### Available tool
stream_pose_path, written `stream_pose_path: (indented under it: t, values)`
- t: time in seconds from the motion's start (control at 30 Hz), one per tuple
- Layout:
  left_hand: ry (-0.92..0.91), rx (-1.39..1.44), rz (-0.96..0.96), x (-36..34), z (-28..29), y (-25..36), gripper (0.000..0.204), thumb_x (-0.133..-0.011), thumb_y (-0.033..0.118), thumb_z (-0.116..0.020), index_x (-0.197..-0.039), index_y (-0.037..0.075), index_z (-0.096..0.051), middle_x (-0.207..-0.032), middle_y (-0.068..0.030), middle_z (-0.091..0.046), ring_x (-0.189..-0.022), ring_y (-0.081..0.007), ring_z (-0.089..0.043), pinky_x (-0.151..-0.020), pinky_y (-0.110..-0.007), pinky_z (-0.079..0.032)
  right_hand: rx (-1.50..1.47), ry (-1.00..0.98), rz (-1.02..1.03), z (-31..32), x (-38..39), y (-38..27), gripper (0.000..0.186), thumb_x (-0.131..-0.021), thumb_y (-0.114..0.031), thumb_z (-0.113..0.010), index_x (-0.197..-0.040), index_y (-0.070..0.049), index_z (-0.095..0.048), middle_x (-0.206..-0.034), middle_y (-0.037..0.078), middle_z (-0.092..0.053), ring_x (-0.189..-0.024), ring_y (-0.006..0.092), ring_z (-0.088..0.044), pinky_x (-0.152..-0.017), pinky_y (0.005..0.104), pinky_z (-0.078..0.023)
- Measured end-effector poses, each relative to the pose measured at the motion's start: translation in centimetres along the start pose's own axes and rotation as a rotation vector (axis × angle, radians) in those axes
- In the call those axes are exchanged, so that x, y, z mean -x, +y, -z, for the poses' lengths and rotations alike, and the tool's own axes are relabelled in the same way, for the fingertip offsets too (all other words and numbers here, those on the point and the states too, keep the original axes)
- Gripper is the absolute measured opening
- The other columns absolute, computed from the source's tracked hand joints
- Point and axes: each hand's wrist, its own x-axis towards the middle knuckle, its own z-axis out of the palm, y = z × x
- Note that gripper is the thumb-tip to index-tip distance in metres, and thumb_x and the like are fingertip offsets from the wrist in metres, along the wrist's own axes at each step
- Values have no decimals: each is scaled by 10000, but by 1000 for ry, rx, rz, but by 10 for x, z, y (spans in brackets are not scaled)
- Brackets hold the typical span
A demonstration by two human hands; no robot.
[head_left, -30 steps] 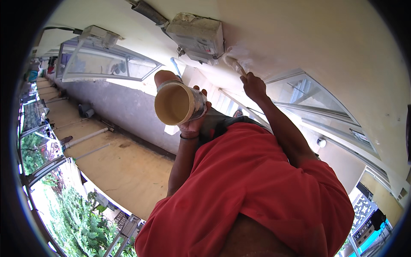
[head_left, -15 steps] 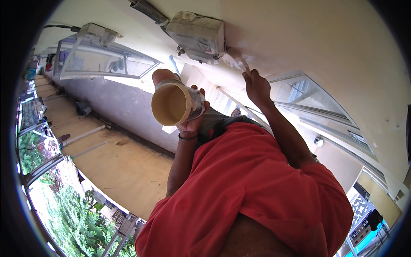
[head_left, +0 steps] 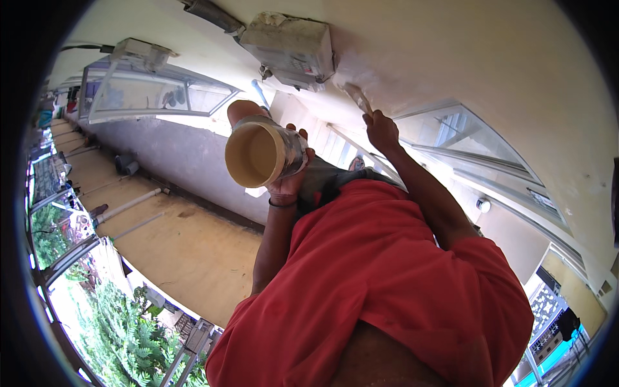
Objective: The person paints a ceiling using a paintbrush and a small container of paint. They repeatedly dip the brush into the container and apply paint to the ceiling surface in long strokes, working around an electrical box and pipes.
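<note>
A cream-coloured cylindrical pot (head_left: 253, 153), its outside smeared, is gripped in my left hand (head_left: 287, 182), with its open mouth facing the camera. In my right hand (head_left: 382, 132), closed round the handle, is a paintbrush (head_left: 358, 97). The brush head lies against the cream wall (head_left: 451, 51) just beside a weathered grey electrical box (head_left: 287, 50), on a pale patch. The finer detail of the bristles is too small to tell.
An open framed window (head_left: 151, 93) is at upper left, another glass pane (head_left: 464, 142) at right. A tan ledge (head_left: 167, 245) with pipes runs down the left beside a grey wall (head_left: 174, 155). Plants (head_left: 109, 322) and railings are beyond it. A grey conduit (head_left: 209, 16) joins the box.
The pot in my left hand has shifted slightly left. My right hand and brush moved a little right, then back left, staying beside the box. The view has shifted slightly.
</note>
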Motion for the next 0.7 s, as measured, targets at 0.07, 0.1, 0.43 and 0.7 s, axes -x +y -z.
stream_pose_path:
  t: [0.07, 0.1, 0.43, 0.7]
  values:
    - [-39, -8, -1, 1, 5, 0, 828, -960, 525, -689, -1647, 220, -344, -1519, -158, -540, -1475, -394, -392, -1149, -640, -361, -251, 189, 75, 16, 23, -29, 373, -1095, -353, -581, -1025, 13, -577, -807, 272, -690, -757, 461, -707, -633, 516, -527]
    - [-51, -1, 11, 0, 5, 2, 838, -955, 530, -694, -1647, 216, -341, -1521, -157, -540, -1474, -391, -389, -1146, -638, -362, -378, 289, 113, 25, 25, -44, 387, -1098, -358, -582, -1023, 22, -574, -798, 268, -687, -743, 453, -704, -623, 496, -518]
    - [-71, -49, 49, -1, -3, -2, 870, -955, 490, -706, -1668, 222, -286, -1523, -160, -537, -1463, -388, -400, -1132, -630, -374, -993, -360, -554, -72, -3, -38, 358, -1097, -399, -553, -887, -110, -533, -605, 44, -516, -447, 237, -492, -429, 420, -384]
    - [36, 43, -34, 10, 0, 2, 662, -968, 528, -672, -1491, 141, -549, -1541, -164, -507, -1490, -438, -391, -1094, -674, -400, -1695, -495, -734, 66, 18, -146, 399, -1131, -397, -492, -831, -137, -454, -646, -43, -390, -489, 90, -384, -451, 273, -325]
